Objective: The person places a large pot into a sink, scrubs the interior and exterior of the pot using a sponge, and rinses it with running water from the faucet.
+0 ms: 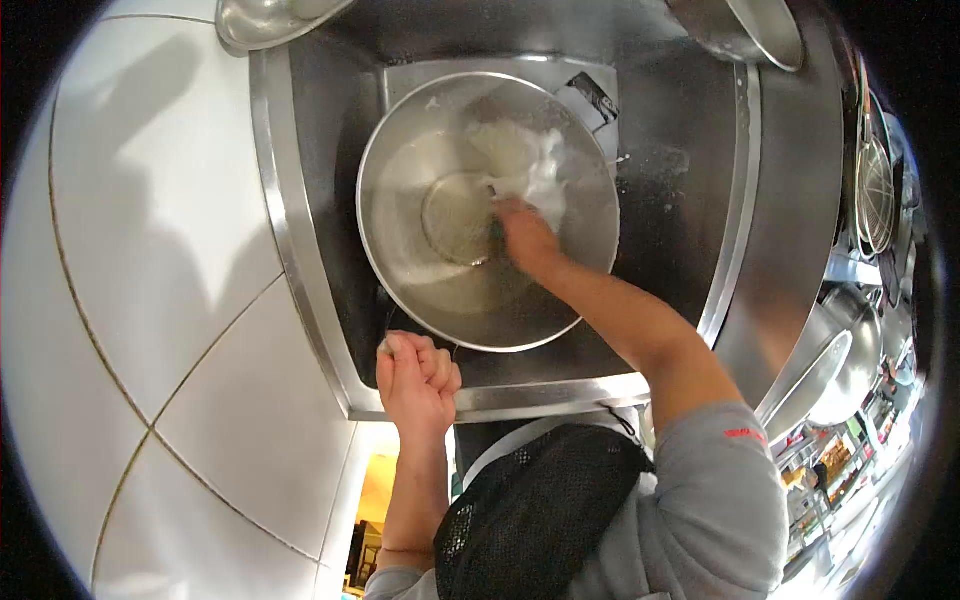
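Note:
A large round metal bowl point(395, 165) stands in the sink point(660, 250), with cloudy liquid in its bottom. White foam point(547, 172) clings to the bowl's right side. My right hand point(527, 238) reaches down into the bowl, fingers curled. Something dark shows beside those fingers, too blurred to name. Around there a round outline shows on the bottom of the bowl. My left hand point(420, 376) is closed in a fist over the sink's front edge, just outside the bowl's lower left rim. What it holds, if anything, is hidden.
White tiles point(220, 400) line the left side. Metal vessels sit at the sink's upper left point(275, 22) and upper right point(765, 30) corners. Behind the bowl lies a black-and-white packet-like thing point(592, 102). Wire strainers point(875, 195) and metal bowls point(850, 350) are on the right.

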